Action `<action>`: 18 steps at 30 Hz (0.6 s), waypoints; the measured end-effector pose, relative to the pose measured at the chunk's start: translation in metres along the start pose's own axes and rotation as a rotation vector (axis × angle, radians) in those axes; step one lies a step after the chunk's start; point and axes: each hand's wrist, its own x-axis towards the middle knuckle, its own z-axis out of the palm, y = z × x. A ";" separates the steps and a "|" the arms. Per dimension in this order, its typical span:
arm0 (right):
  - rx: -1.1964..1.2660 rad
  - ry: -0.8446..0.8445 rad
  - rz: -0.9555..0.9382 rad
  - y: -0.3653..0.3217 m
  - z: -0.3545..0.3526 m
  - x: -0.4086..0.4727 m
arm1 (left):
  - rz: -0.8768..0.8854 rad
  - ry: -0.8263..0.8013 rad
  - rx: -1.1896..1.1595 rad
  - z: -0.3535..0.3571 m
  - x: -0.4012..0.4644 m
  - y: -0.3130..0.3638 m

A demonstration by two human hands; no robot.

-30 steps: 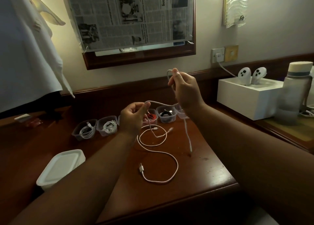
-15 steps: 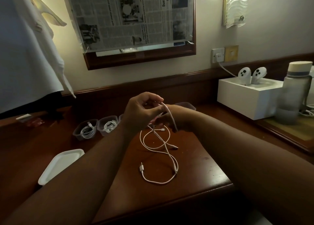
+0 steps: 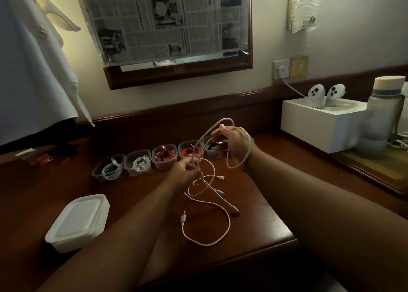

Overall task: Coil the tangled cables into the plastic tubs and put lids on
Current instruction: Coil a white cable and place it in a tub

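Above the surface (image 3: 254, 205), the right hand (image 3: 235, 145) pinches a looped white cable (image 3: 206, 137). At its seven o'clock, the left hand (image 3: 184, 173) pinches the same cable with curled fingers (image 3: 195, 173). Five open tubs (image 3: 164, 157) line up at the left hand's eleven o'clock.

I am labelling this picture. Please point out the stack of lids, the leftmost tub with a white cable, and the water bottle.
stack of lids (image 3: 80, 220): head view, on the flat top of the uppermost lid.
leftmost tub (image 3: 97, 174): head view, on its left wall.
water bottle (image 3: 383, 117): head view, on its frosted body.
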 end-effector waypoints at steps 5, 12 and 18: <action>0.203 -0.028 0.036 0.004 -0.008 0.001 | 0.027 0.064 -0.124 0.015 0.013 -0.021; -0.086 0.082 0.263 0.002 -0.014 0.003 | 0.128 0.315 -0.070 0.006 0.038 -0.022; -0.107 0.236 0.157 0.018 -0.029 0.015 | 0.137 0.210 -0.152 -0.005 0.044 -0.023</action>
